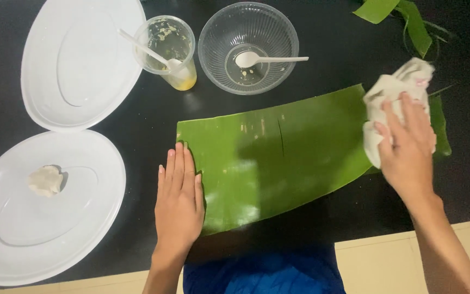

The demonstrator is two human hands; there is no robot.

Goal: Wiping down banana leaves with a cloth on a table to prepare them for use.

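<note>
We see a broad green banana leaf point(278, 158) lying flat on the black table point(333, 32), running from lower left up to the right. At its right end a crumpled white cloth point(393, 92) sits on the leaf, and our right hand point(409, 149) presses down on that cloth with the fingers spread over it and curled loosely around its folds, so the cloth lies under the palm and fingertips, between the hand and the leaf. Our left hand point(179, 198) lies flat and open at the leaf's left edge, fingers straight and together, gripping nothing; its thumb side rests on the leaf's edge while the rest of the palm lies on the table beside it.

Beyond the leaf's upper edge stands a clear plastic bowl point(248, 22) with a white spoon point(267, 59) in it. Just left of that is a clear cup point(186, 38) holding yellowish liquid and another white spoon point(142, 49). Further left lie two white oval plates: the upper plate point(77, 32) and the lower plate point(82, 228), which carries a small white lump of dough point(45, 181). More green leaves point(403, 16) lie at the top right.
</note>
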